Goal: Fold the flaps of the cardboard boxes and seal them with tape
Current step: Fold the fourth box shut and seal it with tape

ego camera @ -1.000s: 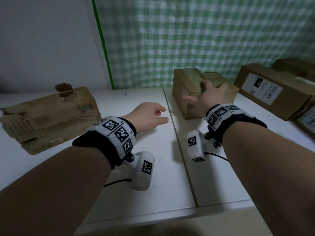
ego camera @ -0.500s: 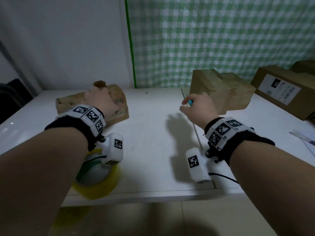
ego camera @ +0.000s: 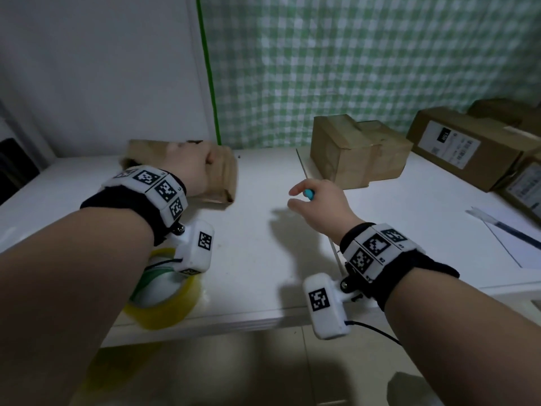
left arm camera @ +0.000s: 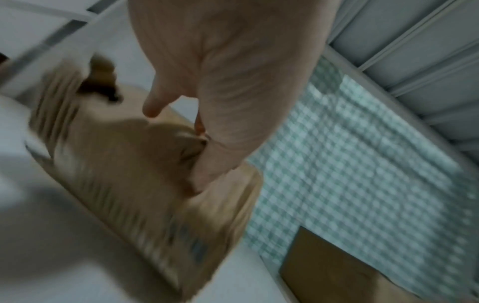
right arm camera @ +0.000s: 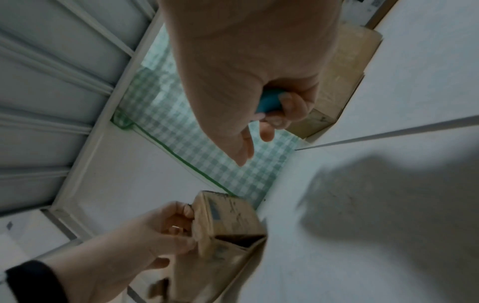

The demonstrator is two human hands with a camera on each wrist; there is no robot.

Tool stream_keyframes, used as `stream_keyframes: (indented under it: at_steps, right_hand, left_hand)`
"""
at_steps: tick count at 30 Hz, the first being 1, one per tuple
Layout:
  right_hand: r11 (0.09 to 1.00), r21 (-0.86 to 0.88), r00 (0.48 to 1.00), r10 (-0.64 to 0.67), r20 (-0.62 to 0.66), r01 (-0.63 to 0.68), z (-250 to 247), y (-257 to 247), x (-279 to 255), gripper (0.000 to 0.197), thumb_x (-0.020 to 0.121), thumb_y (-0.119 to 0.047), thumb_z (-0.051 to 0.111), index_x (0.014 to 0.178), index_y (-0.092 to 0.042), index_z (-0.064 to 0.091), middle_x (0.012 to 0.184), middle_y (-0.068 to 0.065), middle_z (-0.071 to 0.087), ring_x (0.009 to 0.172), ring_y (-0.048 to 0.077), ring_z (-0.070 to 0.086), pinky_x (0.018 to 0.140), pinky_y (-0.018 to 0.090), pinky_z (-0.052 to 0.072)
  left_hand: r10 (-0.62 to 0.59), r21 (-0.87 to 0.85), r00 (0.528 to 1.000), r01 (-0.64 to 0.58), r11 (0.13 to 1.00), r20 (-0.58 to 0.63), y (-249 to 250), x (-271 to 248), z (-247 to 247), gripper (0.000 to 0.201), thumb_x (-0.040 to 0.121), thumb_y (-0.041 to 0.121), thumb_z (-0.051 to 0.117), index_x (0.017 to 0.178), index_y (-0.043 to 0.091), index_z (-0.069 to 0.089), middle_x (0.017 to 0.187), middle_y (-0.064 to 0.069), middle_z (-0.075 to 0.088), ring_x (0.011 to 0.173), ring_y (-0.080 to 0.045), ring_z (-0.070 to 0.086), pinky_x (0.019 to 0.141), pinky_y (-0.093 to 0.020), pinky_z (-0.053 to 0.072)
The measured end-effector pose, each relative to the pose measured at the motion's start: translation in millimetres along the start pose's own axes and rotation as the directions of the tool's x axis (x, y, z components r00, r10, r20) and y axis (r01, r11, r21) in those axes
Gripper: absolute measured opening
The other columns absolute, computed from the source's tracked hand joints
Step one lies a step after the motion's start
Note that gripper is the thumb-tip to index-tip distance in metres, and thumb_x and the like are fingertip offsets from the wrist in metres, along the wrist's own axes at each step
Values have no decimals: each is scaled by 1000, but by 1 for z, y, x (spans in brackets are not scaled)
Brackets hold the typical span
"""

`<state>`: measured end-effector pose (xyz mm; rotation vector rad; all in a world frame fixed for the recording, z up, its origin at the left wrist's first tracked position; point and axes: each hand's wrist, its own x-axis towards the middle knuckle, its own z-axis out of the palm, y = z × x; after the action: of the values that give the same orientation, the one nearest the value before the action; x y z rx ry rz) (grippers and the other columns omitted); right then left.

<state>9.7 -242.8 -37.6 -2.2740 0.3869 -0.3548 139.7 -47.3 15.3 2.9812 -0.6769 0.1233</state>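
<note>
A worn, flattened cardboard box (ego camera: 224, 174) lies at the back left of the white table (ego camera: 257, 244). My left hand (ego camera: 191, 168) grips its top edge, fingers curled over the cardboard (left arm camera: 145, 184); the right wrist view shows the same grip on the box (right arm camera: 225, 221), whose end flap gapes. My right hand (ego camera: 314, 205) hovers over the table's middle, fingers curled round a small blue tool (ego camera: 308, 194), seen again as a blue handle (right arm camera: 268, 103). A sealed box (ego camera: 357, 153) stands behind it. A yellow tape roll (ego camera: 164, 300) sits at the front edge under my left wrist.
More boxes with white labels (ego camera: 468, 145) are stacked at the back right. A sheet of paper with a pen (ego camera: 509, 232) lies at the right. A green checked curtain (ego camera: 366, 60) hangs behind the table. Floor tiles show below the front edge.
My left hand swung left and took hold of the worn box, which now sits nearer the middle. My right hand left the sealed box and drew back over the table with the blue tool.
</note>
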Motion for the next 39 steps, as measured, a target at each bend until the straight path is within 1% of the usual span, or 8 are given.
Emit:
stream_keyframes:
  at_steps: [7,11,17,21,27,32,35,39]
  right_hand:
    - [945,328,996,34,-86,-4,-24,4,-33,38,82,-39,69,118,-29,60,121,-3,56,110,10,52,93,30,46]
    - [885,466,999,38,-24,-22,-33,14,-58,42,77,-30,76,117,-24,64,112,-6,62,108,7,56,88,23,46]
    - [832,552,989,117,-90,-48,-42,30,-76,29,79,-25,73,107,-27,65,100,-11,65,94,2,61,80,18,48]
    - [823,566,994,91,-56,-44,-47,33,-82,27,79,-26,73,105,-29,66,90,-7,67,88,8,62,70,17,43]
    - [849,528,997,66,-42,-34,-51,30,-81,35,78,-35,73,112,-33,65,90,-5,65,78,4,60,60,11,39]
    - [877,475,990,8,138,-74,-45,29,-85,56,84,-35,69,133,-29,45,108,3,63,50,-13,51,46,2,34]
    - [868,488,988,20,153,-93,-40,25,-86,41,87,-29,66,123,-20,50,94,5,67,46,-6,52,45,4,33]
    - [906,421,996,-10,-84,45,-38,27,-79,35,76,-32,77,107,-24,63,95,-8,60,83,-2,57,70,15,45]
  left_hand:
    - [371,-279,928,-349,894,27,81,-51,-20,19,83,15,62,98,25,57,94,6,62,91,-13,57,86,-21,40]
    - [485,-406,874,-429,807,41,110,-77,-18,19,86,14,62,101,26,60,100,10,60,96,-9,55,80,-19,40]
    - [118,-594,957,-259,761,-266,110,-94,3,23,85,12,64,104,24,58,119,1,52,102,-10,53,84,-19,42]
    - [-70,-724,995,1,690,-65,101,-101,21,49,82,31,68,127,27,48,130,-4,39,109,-18,47,90,-27,41]
    - [57,-885,998,-23,466,4,110,-122,38,60,80,25,73,134,26,45,129,6,50,105,-13,58,86,-26,50]
    - [101,-876,993,-105,470,-65,99,-126,38,50,63,48,80,110,39,64,118,12,61,104,-1,60,92,-27,49]
    - [128,-875,990,-115,471,-62,88,-127,37,53,56,51,83,105,39,66,113,16,63,100,4,61,85,-18,48]
    - [169,-875,984,-130,466,-56,80,-126,36,54,57,44,76,109,35,66,113,26,57,97,17,56,79,-2,42]
